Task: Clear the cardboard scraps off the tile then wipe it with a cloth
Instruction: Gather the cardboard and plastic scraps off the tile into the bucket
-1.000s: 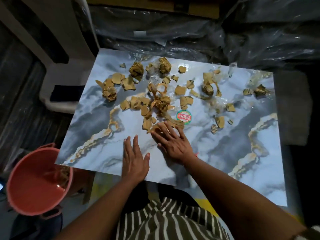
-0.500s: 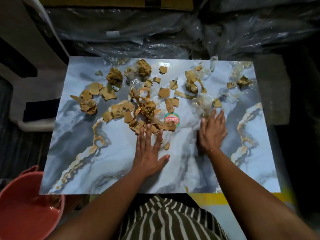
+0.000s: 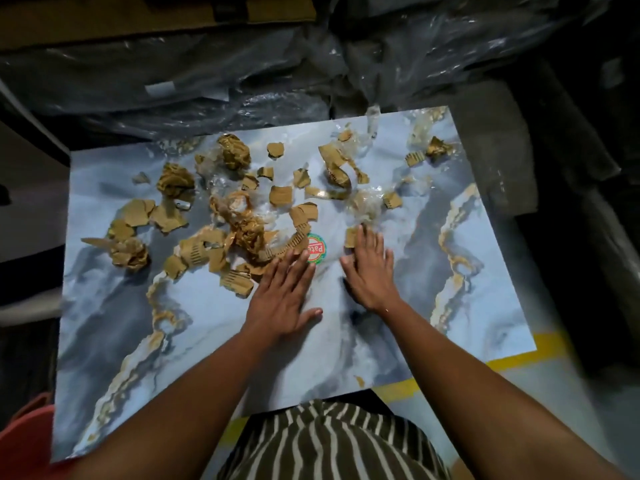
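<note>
The tile (image 3: pixel 214 317), a pale blue marbled slab with gold veins, lay flat in front of the person and filled most of the view. Cardboard scraps (image 3: pixel 242 233) were strewn over its far half, thickest from about ten to twelve o'clock of the tile's middle, with a few more toward one and two o'clock near the far right corner. Bits of clear plastic film (image 3: pixel 363 202) lay mixed in among them.

The left hand (image 3: pixel 282 299) rested palm down on the tile with its fingers straight and together, gripping nothing; the fingertips touched the near edge of the scrap heap and partly covered a round red and green sticker (image 3: pixel 317 251). The right hand (image 3: pixel 370 268) lay flat just beside it at three o'clock, fingers extended, the tips pressing on a small square scrap (image 3: pixel 351 237).

One tiny scrap (image 3: pixel 359 381) sat alone near the tile's near edge. A red bucket (image 3: pixel 24 441) showed at seven o'clock, beside the tile's near left corner. Dark plastic sheeting (image 3: pixel 242 81) lay beyond the far edge.
</note>
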Demonstrator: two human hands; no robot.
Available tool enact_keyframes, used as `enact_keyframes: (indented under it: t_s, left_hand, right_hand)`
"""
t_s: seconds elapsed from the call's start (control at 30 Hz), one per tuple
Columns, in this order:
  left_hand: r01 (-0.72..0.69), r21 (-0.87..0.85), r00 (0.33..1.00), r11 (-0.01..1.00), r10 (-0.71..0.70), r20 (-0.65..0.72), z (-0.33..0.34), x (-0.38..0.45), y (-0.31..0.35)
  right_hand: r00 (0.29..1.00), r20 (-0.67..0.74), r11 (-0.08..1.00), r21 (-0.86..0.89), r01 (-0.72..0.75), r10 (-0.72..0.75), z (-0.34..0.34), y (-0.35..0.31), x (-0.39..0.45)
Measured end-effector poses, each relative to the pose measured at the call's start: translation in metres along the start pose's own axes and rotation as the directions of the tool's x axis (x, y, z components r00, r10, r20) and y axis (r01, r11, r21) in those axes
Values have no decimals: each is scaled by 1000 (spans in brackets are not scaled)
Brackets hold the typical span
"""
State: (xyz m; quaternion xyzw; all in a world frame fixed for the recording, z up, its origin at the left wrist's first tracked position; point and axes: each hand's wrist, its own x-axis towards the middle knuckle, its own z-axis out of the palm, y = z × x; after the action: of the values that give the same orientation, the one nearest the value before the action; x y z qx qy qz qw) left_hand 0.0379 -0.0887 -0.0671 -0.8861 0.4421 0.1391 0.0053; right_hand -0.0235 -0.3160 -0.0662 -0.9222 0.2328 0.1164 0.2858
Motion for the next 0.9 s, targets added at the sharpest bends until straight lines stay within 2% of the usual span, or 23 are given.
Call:
enact_keyframes:
  t_s: [0.07, 0.17, 0.27, 0.37, 0.5, 0.6, 0.67, 0.77, 0.9]
  left_hand:
    - [-29, 25, 1000, 999, 29, 2, -5, 4, 0]
    - [-4, 0, 999, 1000, 4, -46, -12, 4, 3]
    - [137, -137, 980, 981, -154, -127, -15, -3, 2]
    - [271, -233, 939, 934, -310, -152, -13, -13, -5]
    - [423, -309, 873, 852, -475, -112, -13, -25, -21]
    - [537, -421, 780, 731, -620, -81, -13, -33, -32]
    - [575, -501, 728, 647, -684, -49, -10, -37, -39]
    - [624, -556, 660, 548, -751, 0, -7, -41, -45]
    - [655, -559, 652, 508, -755, 77, -10, -38, -38]
  right_hand:
    - [997, -71, 996, 81, 37, -31, -2, -2, -5]
    - [974, -216, 984, 176, -28, 66, -19, 14, -2]
    - [935, -290, 963, 234, -137, 204, -55, 44, 16]
    - [908, -321, 939, 298, -172, 268, -106, 69, 49]
    - [936, -262, 955, 243, -173, 236, -165, 81, 112]
    - [956, -198, 965, 191, -180, 217, -194, 80, 163]
    - [969, -175, 978, 145, -149, 174, -207, 75, 198]
    - [974, -109, 979, 80, -190, 198, -211, 70, 243]
    - [960, 105, 956, 112, -270, 258, -190, 88, 278]
